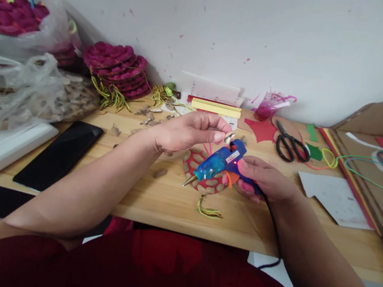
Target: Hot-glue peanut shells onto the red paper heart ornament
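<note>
My left hand (196, 132) pinches a half peanut shell (230, 138) between thumb and fingertips, its pale hollow side showing. In my right hand (265, 177) is a blue hot glue gun (219, 161) with an orange trigger and a lit red light. Its metal nozzle points down and left, apart from the shell. Beneath the gun lies a round red disc (189, 158) covered with peanut shells, partly hidden by the gun. A yellow-green yarn tassel (208, 211) hangs from its near edge. One loose shell (160, 173) rests left of the disc.
Loose shells (148, 116) lie behind my left wrist. A black phone (59, 156), a white box (8, 151) and a plastic bag of shells (73, 96) stand left. Stacked magenta pieces (118, 69) sit behind. Scissors (289, 145), a pink cup (267, 107) and cardboard (381, 160) are right.
</note>
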Demonstrator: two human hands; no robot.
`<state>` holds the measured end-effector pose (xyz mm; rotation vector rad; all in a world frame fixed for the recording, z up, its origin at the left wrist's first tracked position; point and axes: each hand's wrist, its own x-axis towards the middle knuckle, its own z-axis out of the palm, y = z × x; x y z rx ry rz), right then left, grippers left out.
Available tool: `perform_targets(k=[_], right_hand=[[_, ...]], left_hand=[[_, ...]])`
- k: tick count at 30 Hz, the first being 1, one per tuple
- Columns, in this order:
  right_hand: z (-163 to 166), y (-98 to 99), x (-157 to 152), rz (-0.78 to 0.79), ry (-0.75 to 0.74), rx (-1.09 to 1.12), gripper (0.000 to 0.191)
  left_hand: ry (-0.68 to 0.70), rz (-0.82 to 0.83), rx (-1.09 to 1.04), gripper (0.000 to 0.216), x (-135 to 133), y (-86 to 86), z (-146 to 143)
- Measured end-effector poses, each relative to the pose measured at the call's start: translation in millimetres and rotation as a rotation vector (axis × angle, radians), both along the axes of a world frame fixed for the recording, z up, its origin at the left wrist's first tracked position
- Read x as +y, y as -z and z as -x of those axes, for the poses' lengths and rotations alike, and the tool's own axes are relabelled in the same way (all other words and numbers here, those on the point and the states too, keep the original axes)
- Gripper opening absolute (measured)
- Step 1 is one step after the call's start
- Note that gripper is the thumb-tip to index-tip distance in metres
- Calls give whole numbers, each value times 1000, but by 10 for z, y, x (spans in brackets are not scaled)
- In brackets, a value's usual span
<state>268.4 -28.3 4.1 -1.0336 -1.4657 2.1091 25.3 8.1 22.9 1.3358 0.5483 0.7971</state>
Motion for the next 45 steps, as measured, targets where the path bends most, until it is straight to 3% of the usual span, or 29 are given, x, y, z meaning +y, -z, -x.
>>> perform_targets(k=[6,15,26,30,34,40,45], right_hand=[[-14,24,20,1,-7,2,47],[-14,-7,3,-22,-42,-15,46],[-31,8,24,-13,-30,-14,48],[-123,-38,15,-53,50,-8,48],[-206,-135,-14,-148,166,138,49],[-143,-188,-22,-296,511,252,49],[-135,-115,49,-394,564,218,51]], left_hand=[[-41,15,25,13,-13,-24,-4],[45,18,-52,27,14,35,4],[37,42,-55,26,4,20,-2],[-91,50,-79,26,15,35,13],[-241,190,-100,29,64,123,34],[-176,374,-172,33,15,166,-33],[-172,401,-190,30,-33,119,-64]])
